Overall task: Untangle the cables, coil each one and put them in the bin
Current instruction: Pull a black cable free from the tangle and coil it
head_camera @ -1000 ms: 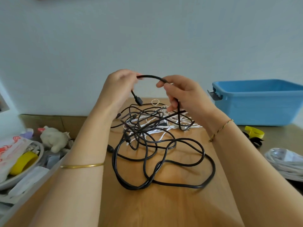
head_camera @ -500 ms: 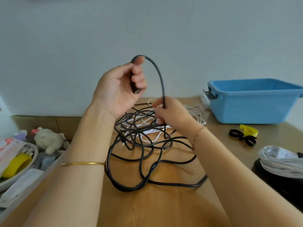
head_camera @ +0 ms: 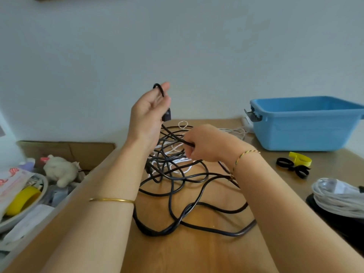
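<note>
A tangle of black cables (head_camera: 183,196) mixed with thin white cables (head_camera: 173,154) lies on the wooden table (head_camera: 177,253). My left hand (head_camera: 149,111) is raised above the pile, palm toward me, with one end of a black cable looped over its fingers and the plug hanging at the palm. My right hand (head_camera: 204,143) is low at the pile's far side, pinching a strand of the same black cable. The blue bin (head_camera: 303,125) stands at the back right and looks empty from here.
Black and yellow straps (head_camera: 293,163) lie in front of the bin. A coiled white cable bundle (head_camera: 338,196) rests on a black object at the right edge. Left of the table is a box of clutter with a plush toy (head_camera: 61,170) and a yellow tape roll (head_camera: 21,200).
My left hand has lifted the cable end higher and turned palm-up. My right hand has dropped from the raised strand down to the pile and slid along the cable.
</note>
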### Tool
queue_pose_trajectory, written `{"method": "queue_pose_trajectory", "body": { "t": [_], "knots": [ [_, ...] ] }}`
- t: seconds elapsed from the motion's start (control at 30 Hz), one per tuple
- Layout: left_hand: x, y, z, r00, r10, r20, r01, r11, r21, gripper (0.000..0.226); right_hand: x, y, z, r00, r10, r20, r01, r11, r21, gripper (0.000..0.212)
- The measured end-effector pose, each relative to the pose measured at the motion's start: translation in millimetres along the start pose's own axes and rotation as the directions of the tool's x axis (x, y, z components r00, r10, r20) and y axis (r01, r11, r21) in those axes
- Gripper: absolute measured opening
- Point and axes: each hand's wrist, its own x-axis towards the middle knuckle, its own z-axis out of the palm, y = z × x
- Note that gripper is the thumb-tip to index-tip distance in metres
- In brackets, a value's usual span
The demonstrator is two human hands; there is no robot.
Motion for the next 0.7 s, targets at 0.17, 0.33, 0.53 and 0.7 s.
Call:
{"method": "queue_pose_trajectory", "body": {
  "t": [0.17, 0.33, 0.53, 0.7],
  "knots": [
    [-8.3, 1.1, 0.4, 0.976, 0.104, 0.191, -0.189, 0.839, 0.510, 0.042, -6.2, 9.4, -17.2, 0.974, 0.181, -0.135, -0.179, 0.983, 0.023, 0.013],
    [-9.2, 6.9, 4.6, 0.894, -0.169, 0.414, -0.249, 0.581, 0.775, 0.041, -8.9, 21.8, -26.8, 0.850, 0.301, -0.432, -0.296, 0.952, 0.079, 0.016],
    [-14.2, 27.3, 13.6, 0.852, -0.243, 0.464, -0.255, 0.580, 0.774, 0.029, -5.3, 29.8, -23.8, 0.732, 0.266, -0.627, -0.227, 0.963, 0.144, 0.011],
    [-9.3, 29.0, 5.8, 0.944, -0.021, 0.330, -0.315, 0.242, 0.918, 0.026, 4.6, 35.3, -13.7, 0.774, 0.237, -0.586, -0.115, 0.964, 0.239, 0.021]
  ]
}}
